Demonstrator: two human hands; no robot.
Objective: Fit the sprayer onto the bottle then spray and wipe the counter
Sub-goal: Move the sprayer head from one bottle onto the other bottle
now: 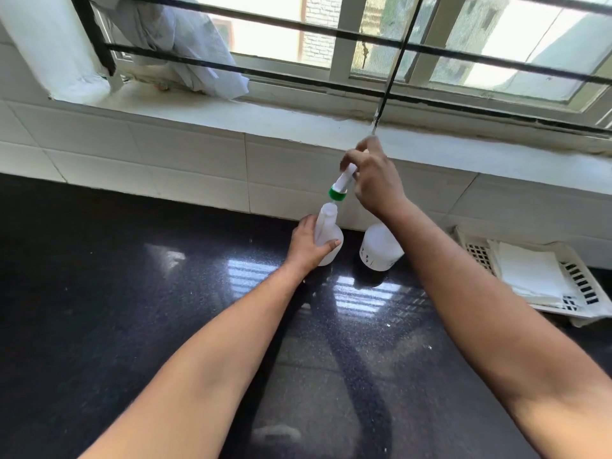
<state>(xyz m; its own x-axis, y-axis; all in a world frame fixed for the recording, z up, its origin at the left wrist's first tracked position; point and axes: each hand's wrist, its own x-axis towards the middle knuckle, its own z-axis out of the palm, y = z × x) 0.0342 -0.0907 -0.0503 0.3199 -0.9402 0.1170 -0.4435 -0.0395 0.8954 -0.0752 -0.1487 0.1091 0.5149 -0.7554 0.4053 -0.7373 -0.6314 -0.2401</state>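
While our left hand (pixel 306 243) wraps round the translucent white bottle (pixel 326 226), standing upright on the dark counter (pixel 132 293) at mid-frame, our right hand (pixel 374 180) pinches the sprayer (pixel 341 185) just above and right of its open neck. The sprayer's long axis tilts, green collar lowest, aimed down-left at the neck, not yet seated on it.

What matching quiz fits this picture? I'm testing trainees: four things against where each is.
Things: 1 bottle; 2 sprayer; 3 white jar; 4 folded cloth.
Places: A in the basket; B held in the right hand; C gripped by the left hand; D standing unheld on the counter.
Pairs: 1-C; 2-B; 3-D; 4-A.
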